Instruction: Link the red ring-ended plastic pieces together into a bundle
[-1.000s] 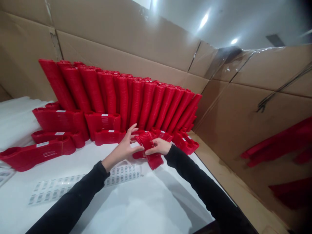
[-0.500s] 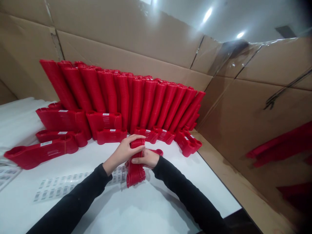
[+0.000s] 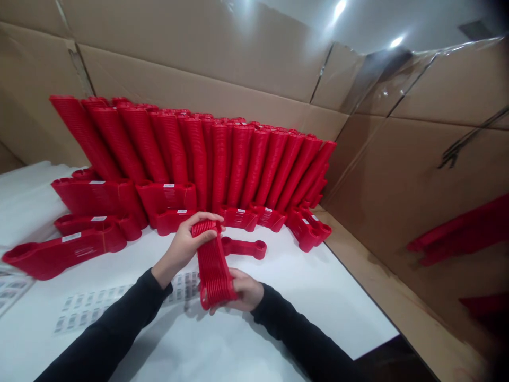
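Between my hands, above the white table (image 3: 318, 297), is a stack of nested red plastic pieces (image 3: 214, 265), each bone-shaped with round ends. My left hand (image 3: 191, 236) wraps its upper end, thumb across the front. Around the lower right end closes my right hand (image 3: 242, 291), some of its fingers hidden behind the stack. A single red bone-shaped piece (image 3: 244, 248) lies flat just beyond the stack. Partly under my left forearm is a sheet of printed labels (image 3: 95, 305).
Tall leaning columns of stacked red pieces (image 3: 238, 164) line the back. Shorter labelled bundles (image 3: 95, 246) stand before them, with more bundles (image 3: 306, 228) at right. White wrapping material (image 3: 27, 201) is piled at left. Cardboard walls (image 3: 199, 69) enclose the table.
The stack has tilted, its top shifting left with my left hand. My right hand has slid from its middle down to its lower end. The single flat piece is now uncovered.
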Tool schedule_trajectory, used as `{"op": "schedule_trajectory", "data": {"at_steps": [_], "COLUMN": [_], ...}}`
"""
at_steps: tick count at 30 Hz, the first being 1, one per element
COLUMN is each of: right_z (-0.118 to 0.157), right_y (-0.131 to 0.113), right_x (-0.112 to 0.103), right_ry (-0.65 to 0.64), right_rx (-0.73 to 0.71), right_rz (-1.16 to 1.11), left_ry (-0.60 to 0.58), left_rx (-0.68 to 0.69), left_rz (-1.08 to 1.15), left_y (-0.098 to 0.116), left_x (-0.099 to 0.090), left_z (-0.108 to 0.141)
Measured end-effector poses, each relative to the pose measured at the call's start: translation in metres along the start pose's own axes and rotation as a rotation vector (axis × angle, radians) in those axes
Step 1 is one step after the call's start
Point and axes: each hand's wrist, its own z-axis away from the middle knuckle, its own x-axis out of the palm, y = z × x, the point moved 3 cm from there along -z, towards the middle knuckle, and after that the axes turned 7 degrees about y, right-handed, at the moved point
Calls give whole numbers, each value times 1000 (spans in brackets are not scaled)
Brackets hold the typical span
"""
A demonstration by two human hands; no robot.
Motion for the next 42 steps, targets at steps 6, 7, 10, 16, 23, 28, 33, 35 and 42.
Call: {"op": "schedule_trajectory", "data": {"at_steps": [6,7,10,16,23,28,33,35,42], "right_z": [2,4,10,18,17,12,11,11,10], "right_y": [5,2,-11,-41,-38,-26,-24,-23,-28], "right_x": [1,-1,-7,-24,-49,-51,-52,-54,-51], "right_ry": [158,188,237,400,587,565,615,663,787], "right_rx": [67,70,49,-133,-169,-127,-154,-142,-58], "right_rz": [358,402,482,653,616,787,989,1075,1352], "left_ry": [-107,-107,-124,-173,-469,-510,-505,-505,-378], "left_rx": [53,57,66,92,61,29,48,43,-120], "left_rz": [-69,-82,-164,-371,-949,-1012,-987,-933,-552], "left_y": [5,7,13,14,-30,-51,-47,-38,-9], "left_x": [0,-1,-2,-13,-6,6,10,13,17], "left_z": [14,15,17,9,24,35,33,33,25]}}
